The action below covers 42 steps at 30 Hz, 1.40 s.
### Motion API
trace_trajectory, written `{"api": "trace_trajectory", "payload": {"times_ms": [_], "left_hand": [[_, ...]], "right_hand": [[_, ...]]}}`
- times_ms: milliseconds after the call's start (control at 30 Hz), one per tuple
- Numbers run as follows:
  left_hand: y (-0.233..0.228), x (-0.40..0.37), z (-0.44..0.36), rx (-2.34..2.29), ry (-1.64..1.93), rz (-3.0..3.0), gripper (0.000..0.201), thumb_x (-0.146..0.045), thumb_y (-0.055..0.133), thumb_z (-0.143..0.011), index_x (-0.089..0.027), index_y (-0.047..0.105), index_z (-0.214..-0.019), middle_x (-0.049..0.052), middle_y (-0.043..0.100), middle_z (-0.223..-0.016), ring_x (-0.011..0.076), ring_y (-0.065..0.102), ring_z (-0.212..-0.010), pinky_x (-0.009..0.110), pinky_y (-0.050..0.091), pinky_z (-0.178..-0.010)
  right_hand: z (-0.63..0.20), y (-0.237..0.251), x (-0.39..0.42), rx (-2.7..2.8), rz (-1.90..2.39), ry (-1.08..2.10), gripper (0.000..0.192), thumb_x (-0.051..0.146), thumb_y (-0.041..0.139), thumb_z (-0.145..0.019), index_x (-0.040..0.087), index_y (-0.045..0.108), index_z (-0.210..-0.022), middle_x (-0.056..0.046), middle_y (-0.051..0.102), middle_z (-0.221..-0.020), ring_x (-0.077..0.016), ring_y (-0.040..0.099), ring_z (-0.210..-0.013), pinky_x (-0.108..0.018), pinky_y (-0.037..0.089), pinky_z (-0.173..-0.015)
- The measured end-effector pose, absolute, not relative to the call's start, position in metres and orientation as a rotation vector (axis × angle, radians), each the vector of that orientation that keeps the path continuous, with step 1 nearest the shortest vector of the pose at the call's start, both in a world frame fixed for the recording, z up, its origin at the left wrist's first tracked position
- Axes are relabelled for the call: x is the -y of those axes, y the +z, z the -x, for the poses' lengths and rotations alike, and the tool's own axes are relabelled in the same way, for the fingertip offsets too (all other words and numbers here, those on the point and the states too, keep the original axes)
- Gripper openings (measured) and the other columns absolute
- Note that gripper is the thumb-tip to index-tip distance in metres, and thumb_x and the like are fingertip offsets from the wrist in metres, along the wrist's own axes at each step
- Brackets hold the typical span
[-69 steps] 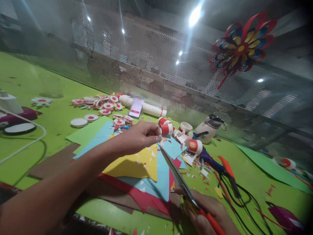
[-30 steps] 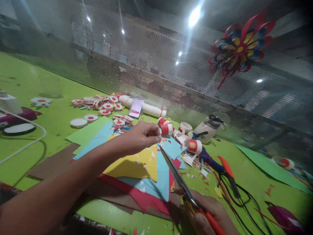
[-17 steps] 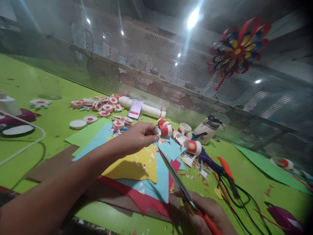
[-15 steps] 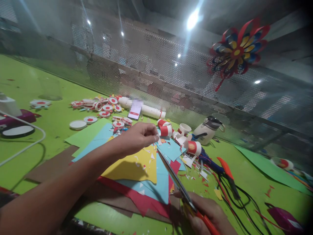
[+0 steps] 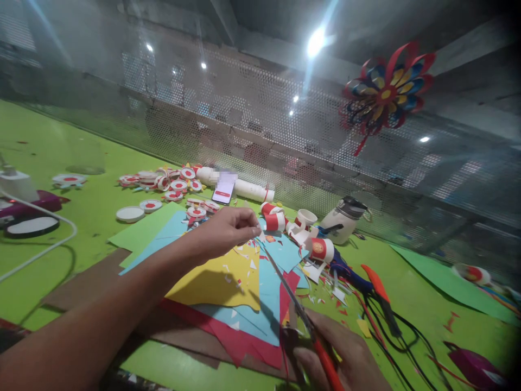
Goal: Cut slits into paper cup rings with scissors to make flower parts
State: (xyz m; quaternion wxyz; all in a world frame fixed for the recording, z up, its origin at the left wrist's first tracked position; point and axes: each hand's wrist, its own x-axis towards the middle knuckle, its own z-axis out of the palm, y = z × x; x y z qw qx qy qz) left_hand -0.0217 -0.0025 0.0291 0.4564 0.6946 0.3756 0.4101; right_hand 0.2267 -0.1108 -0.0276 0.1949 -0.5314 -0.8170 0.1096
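Observation:
My left hand (image 5: 234, 231) is closed in a pinch over the paper pile, on a small white scrap of paper (image 5: 262, 237) mostly hidden by the fingertips. Scissors (image 5: 293, 301) with orange handles are gripped by my right hand (image 5: 345, 347) at the lower right. Their blade tips reach up to the scrap beside my left fingertips; whether they touch it I cannot tell. Below lie a yellow sheet (image 5: 220, 285) strewn with tiny clippings, light blue paper (image 5: 268, 320) and red paper (image 5: 244, 347), on brown cardboard (image 5: 77, 285).
Cut paper cups (image 5: 321, 250) lie to the right, near a glue gun (image 5: 378, 285) with black cables. Behind are a phone (image 5: 224, 187) against a white roll (image 5: 254, 190), several decorated discs (image 5: 179, 185) and a pale jug (image 5: 342, 220). A paper flower (image 5: 386, 95) hangs above.
The right hand and scissors have shifted slightly left, and the right thumb and fingers have spread further apart. The left hand keeps its pinch, with little movement.

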Motion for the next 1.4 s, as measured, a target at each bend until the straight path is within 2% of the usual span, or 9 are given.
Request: {"api": "trace_trajectory", "payload": {"times_ms": [167,300,433,600,800,933,1067,1267,1400], "left_hand": [[0.03,0.003,0.024,-0.853,0.971,-1.764,0.017,-0.029,0.055,-0.077,-0.013,0.054,-0.073,-0.005,0.04,-0.053,0.0068,0.032,-0.049,0.022,0.024,-0.047],[0.028,0.0,0.025,-0.813,0.908,-1.739,0.016,-0.03,0.054,-0.078,-0.014,0.052,-0.075,-0.006,0.038,-0.051,0.0068,0.03,-0.047,0.022,0.022,-0.045],[0.022,-0.007,0.027,-0.802,0.767,-1.723,0.013,-0.026,0.055,-0.076,-0.015,0.051,-0.071,-0.007,0.034,-0.049,0.0066,0.028,-0.046,0.023,0.02,-0.046],[0.009,-0.022,0.033,-0.899,0.59,-1.792,0.013,-0.025,0.057,-0.072,-0.016,0.051,-0.064,-0.005,0.036,-0.051,0.0069,0.03,-0.046,0.024,0.022,-0.047],[-0.012,-0.041,0.038,-1.093,0.429,-2.017,0.012,-0.027,0.058,-0.066,-0.015,0.058,-0.065,-0.003,0.046,-0.052,0.0087,0.038,-0.048,0.023,0.027,-0.048],[-0.021,-0.047,0.038,-1.196,0.303,-2.075,0.014,-0.027,0.06,-0.062,-0.014,0.065,-0.065,0.001,0.056,-0.055,0.0104,0.043,-0.05,0.023,0.029,-0.049],[-0.023,-0.047,0.036,-1.22,0.285,-2.064,0.016,-0.025,0.057,-0.062,-0.014,0.067,-0.066,0.002,0.06,-0.058,0.011,0.045,-0.05,0.024,0.03,-0.049],[-0.021,-0.044,0.033,-1.224,0.24,-2.069,0.015,-0.019,0.05,-0.062,-0.014,0.065,-0.061,0.001,0.056,-0.054,0.0111,0.045,-0.05,0.023,0.03,-0.05],[-0.02,-0.045,0.034,-1.266,0.224,-2.099,0.016,-0.017,0.049,-0.061,-0.014,0.065,-0.06,0.0,0.052,-0.049,0.0114,0.043,-0.048,0.024,0.028,-0.049]], "right_hand": [[-0.232,-0.04,0.101,2.281,1.557,0.118,0.035,0.038,0.053,-0.083,0.021,0.055,-0.114,-0.008,0.067,-0.096,-0.0235,0.063,-0.086,-0.034,0.052,-0.073],[-0.232,-0.044,0.099,2.25,1.595,0.2,0.033,0.04,0.053,-0.083,0.022,0.057,-0.11,-0.008,0.067,-0.095,-0.0249,0.062,-0.087,-0.037,0.05,-0.074],[-0.228,-0.04,0.098,2.181,1.673,0.349,0.03,0.042,0.056,-0.081,0.024,0.061,-0.104,-0.006,0.069,-0.094,-0.0241,0.063,-0.084,-0.034,0.05,-0.071],[-0.229,-0.037,0.093,2.117,1.695,0.232,0.035,0.044,0.057,-0.08,0.019,0.064,-0.104,-0.009,0.07,-0.098,-0.0264,0.064,-0.086,-0.037,0.048,-0.074],[-0.227,-0.035,0.092,2.109,1.667,0.17,0.036,0.045,0.057,-0.079,0.017,0.066,-0.098,-0.009,0.072,-0.088,-0.0257,0.066,-0.077,-0.034,0.05,-0.067],[-0.225,-0.036,0.094,2.13,1.655,0.14,0.04,0.047,0.057,-0.079,0.017,0.065,-0.103,-0.01,0.072,-0.092,-0.0252,0.066,-0.077,-0.034,0.05,-0.067],[-0.226,-0.038,0.094,2.121,1.651,0.124,0.042,0.048,0.057,-0.079,0.016,0.065,-0.104,-0.01,0.072,-0.091,-0.0246,0.066,-0.075,-0.032,0.05,-0.063],[-0.225,-0.04,0.094,2.143,1.653,0.053,0.04,0.049,0.057,-0.079,0.016,0.066,-0.098,-0.008,0.072,-0.081,-0.0227,0.065,-0.067,-0.029,0.048,-0.058],[-0.224,-0.042,0.093,2.125,1.63,0.064,0.038,0.048,0.057,-0.079,0.016,0.066,-0.098,-0.009,0.073,-0.086,-0.023,0.066,-0.071,-0.03,0.048,-0.061]]}}
